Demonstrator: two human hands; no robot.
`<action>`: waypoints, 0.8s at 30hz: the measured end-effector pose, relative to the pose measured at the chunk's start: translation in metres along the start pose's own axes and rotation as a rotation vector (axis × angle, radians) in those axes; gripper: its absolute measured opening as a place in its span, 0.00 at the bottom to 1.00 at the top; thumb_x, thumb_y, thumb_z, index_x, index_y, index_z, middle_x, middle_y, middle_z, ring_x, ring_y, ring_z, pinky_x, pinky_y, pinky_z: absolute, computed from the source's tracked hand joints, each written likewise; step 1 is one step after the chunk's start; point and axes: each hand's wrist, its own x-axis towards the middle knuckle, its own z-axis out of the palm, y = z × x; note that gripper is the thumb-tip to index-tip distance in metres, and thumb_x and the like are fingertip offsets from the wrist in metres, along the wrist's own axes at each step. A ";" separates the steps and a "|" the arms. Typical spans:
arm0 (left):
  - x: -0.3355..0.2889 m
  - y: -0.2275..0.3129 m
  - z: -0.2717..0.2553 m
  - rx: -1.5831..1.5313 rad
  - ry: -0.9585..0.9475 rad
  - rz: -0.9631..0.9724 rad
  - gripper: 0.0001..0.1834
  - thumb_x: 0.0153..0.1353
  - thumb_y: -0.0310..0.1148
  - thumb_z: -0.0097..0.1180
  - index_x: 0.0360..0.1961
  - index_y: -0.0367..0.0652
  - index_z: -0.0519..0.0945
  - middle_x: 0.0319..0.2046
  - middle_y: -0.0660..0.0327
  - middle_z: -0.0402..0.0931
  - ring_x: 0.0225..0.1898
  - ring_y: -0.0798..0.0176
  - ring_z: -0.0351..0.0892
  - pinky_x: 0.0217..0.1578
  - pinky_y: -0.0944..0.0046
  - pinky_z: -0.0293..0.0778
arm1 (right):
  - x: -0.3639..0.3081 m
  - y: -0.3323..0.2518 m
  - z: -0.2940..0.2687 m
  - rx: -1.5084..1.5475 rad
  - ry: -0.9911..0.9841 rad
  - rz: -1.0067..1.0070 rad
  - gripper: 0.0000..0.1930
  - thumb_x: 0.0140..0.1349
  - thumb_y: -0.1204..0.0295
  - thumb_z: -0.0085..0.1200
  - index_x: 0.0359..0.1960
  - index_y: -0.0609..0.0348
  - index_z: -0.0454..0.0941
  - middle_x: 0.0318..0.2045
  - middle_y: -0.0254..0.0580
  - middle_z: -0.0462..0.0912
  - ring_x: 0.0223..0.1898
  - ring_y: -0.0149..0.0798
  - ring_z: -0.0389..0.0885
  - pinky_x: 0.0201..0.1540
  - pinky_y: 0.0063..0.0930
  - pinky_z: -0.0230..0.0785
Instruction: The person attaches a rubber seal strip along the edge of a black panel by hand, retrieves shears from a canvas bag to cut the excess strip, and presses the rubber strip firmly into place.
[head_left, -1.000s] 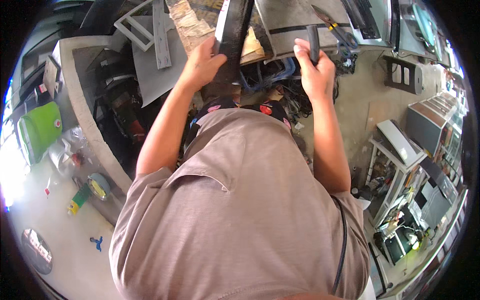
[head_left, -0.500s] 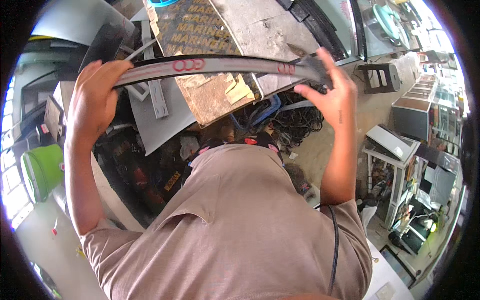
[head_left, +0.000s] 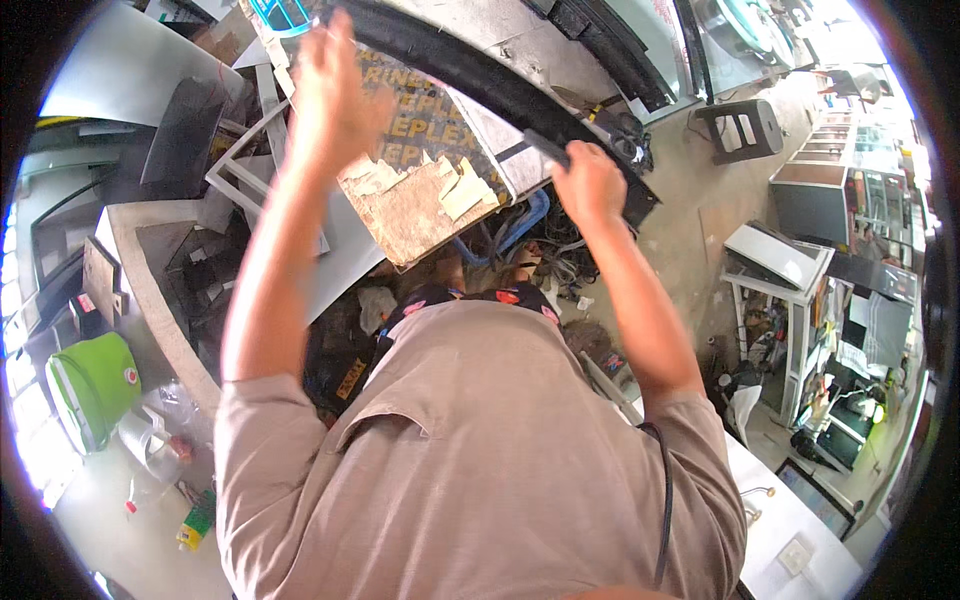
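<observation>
A long black strip (head_left: 480,75) runs slantwise over the worktop, from the far left down to the right, its dark face up. At its far left end is my left hand (head_left: 335,110), blurred, with fingers stretched out and thumb apart. Whether it touches the strip I cannot tell. My right hand (head_left: 592,188) is closed around a short dark grey flat piece (head_left: 545,147) beside the strip's lower right part. What kind of piece it is does not show. Under the strip lies a printed wooden board (head_left: 410,215) with a torn, peeling surface.
A blue plastic basket (head_left: 283,14) sits at the far left of the board. More black strips (head_left: 610,50) lie at the far right. A dark stool (head_left: 740,132) stands on the floor to the right. Tangled cables lie below the worktop. A green case (head_left: 95,390) is at the left.
The strip, earlier held up before me between both hands with its pale, red-marked face showing, now lies slanted with its black face showing. My left hand moved away and right; my right hand moved left.
</observation>
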 end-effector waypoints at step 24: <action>-0.028 0.136 0.203 -0.867 -0.085 -1.501 0.32 0.41 0.39 0.75 0.42 0.29 0.75 0.34 0.53 0.77 0.33 0.57 0.79 0.36 0.57 0.78 | -0.052 0.014 -0.037 0.504 0.010 -0.238 0.13 0.49 0.76 0.64 0.40 0.59 0.82 0.32 0.52 0.83 0.36 0.56 0.83 0.41 0.44 0.75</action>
